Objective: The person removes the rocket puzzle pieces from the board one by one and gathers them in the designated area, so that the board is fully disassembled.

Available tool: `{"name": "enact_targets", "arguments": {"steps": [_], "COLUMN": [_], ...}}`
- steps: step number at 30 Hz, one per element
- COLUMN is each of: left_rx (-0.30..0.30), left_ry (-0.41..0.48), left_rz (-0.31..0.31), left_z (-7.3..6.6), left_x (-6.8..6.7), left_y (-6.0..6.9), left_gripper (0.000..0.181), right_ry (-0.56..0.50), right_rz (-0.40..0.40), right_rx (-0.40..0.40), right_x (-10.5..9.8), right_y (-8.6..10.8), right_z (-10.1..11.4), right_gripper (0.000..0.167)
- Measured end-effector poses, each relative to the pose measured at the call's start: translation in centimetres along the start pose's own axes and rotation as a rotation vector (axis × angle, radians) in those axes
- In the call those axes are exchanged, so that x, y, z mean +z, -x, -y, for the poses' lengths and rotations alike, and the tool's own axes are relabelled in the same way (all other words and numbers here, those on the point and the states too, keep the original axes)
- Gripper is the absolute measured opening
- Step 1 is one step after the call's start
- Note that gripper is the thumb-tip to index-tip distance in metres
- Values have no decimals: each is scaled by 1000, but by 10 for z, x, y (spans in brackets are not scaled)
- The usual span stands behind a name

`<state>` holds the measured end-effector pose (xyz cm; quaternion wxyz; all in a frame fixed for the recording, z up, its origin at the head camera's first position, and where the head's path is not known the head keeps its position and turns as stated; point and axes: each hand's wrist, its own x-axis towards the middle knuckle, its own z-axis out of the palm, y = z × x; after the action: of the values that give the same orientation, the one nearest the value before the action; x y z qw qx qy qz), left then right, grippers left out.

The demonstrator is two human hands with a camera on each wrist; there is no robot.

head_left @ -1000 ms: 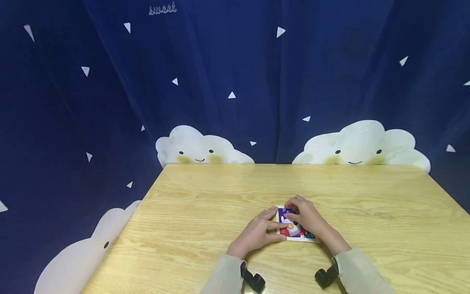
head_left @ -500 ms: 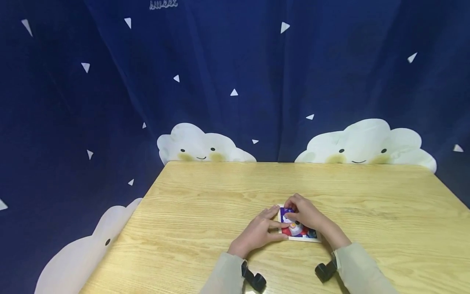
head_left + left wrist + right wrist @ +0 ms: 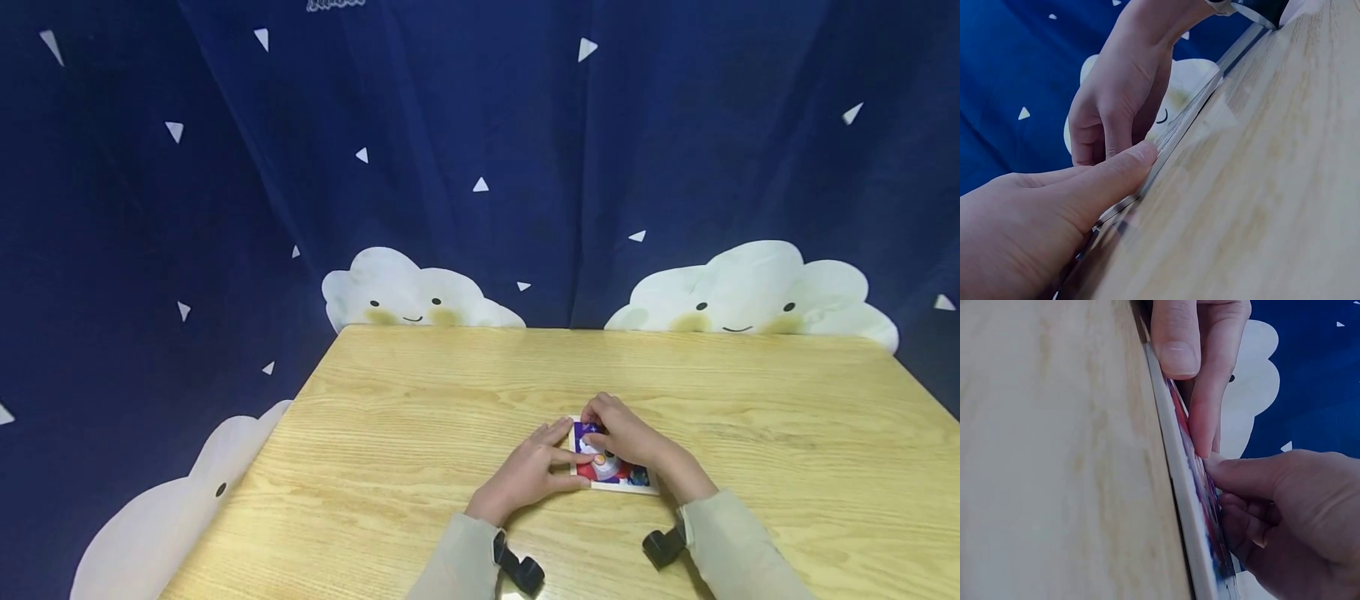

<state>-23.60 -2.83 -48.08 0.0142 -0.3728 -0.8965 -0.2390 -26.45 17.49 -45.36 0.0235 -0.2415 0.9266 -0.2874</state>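
A small flat board (image 3: 619, 477) with a pale rim and a purple, red and white picture lies on the table. My left hand (image 3: 523, 472) rests on its left side with fingers spread, the index finger reaching over the picture and the thumb near the front edge. The right hand (image 3: 630, 435) bends over the board's upper part, thumb and curled fingers pinching there; what lies between them is hidden. In the right wrist view, the right thumb (image 3: 1244, 475) meets a left fingertip over the picture board (image 3: 1192, 506). The left wrist view shows the left thumb (image 3: 1129, 169) along the rim.
The light wooden table (image 3: 420, 400) stretches around the board on all sides. Behind it hangs a dark blue curtain (image 3: 450, 108) with white triangles and smiling clouds. Black wrist cameras (image 3: 528, 575) are strapped near both pale sleeves.
The head view has tilted slightly, so the scene sits a little differently in the picture. Both hands keep nearly the same hold on the board.
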Motion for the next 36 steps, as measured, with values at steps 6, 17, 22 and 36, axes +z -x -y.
{"name": "enact_targets", "arguments": {"steps": [6,17,22,36], "left_rx": [4,11,15,1], "left_ry": [-16,-6,-9,0], "left_rz": [-3,-13,-9,-10], "left_z": [0,0,1,1], "left_x": [-1,-3,0,0], "left_y": [0,0,1,1], "left_gripper": [40,40,40,39], "right_ry": [2,-39,-51,-143], "right_rz": [9,-91,-146,-188], "right_rx": [-26,-76,-121,-177], "right_x": [-1,7,12,13], "right_y": [-1,2,4,7], "right_z": [-3,-9,-14,-24], "right_gripper": [13,18,22,22]}}
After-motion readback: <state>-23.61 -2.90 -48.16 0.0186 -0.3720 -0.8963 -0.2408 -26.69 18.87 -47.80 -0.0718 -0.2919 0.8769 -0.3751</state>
